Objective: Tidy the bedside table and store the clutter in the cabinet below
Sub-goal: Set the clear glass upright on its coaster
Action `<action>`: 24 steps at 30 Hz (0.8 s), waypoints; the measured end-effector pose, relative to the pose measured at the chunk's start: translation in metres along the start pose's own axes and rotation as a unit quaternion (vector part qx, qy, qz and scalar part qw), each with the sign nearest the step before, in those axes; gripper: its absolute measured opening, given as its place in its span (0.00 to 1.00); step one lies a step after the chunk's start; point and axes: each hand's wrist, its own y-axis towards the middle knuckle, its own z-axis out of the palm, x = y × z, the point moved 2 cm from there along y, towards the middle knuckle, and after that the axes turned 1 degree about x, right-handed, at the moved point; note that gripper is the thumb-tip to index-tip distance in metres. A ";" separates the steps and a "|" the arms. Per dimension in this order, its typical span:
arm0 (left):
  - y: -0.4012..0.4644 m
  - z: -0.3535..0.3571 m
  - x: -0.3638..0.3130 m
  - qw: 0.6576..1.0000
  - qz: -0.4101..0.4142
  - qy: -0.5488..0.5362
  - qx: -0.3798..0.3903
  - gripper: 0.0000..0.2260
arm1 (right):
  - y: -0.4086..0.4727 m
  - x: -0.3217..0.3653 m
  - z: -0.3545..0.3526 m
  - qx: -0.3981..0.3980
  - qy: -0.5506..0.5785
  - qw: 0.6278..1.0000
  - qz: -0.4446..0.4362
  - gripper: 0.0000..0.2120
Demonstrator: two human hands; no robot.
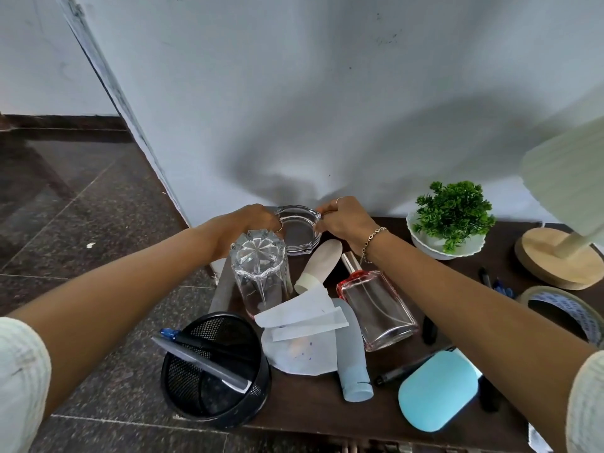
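A clear glass ashtray (299, 232) sits at the back left of the dark bedside table (313, 403), against the wall. My left hand (248, 225) grips its left rim and my right hand (344, 222) grips its right rim. In front of it stands an upturned cut-glass tumbler (260, 273). A beige tube (318, 266), a pink-tinted perfume bottle (376, 307), paper scraps (302, 335), a pale blue tube (351, 364) and a light blue case (439, 392) lie across the tabletop. A black mesh pen holder (217, 371) with pens stands at the front left corner.
A small green plant in a white bowl (449, 223) and a lamp with a wooden base (555, 259) stand at the back right. A tape roll (562, 310) and black pens (402, 371) lie on the right. Dark stone floor (81, 207) extends to the left.
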 end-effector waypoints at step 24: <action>-0.114 -0.017 -0.049 0.996 -0.018 0.001 -0.090 0.31 | -0.117 0.027 -0.025 0.040 -0.131 0.984 -0.114 0.18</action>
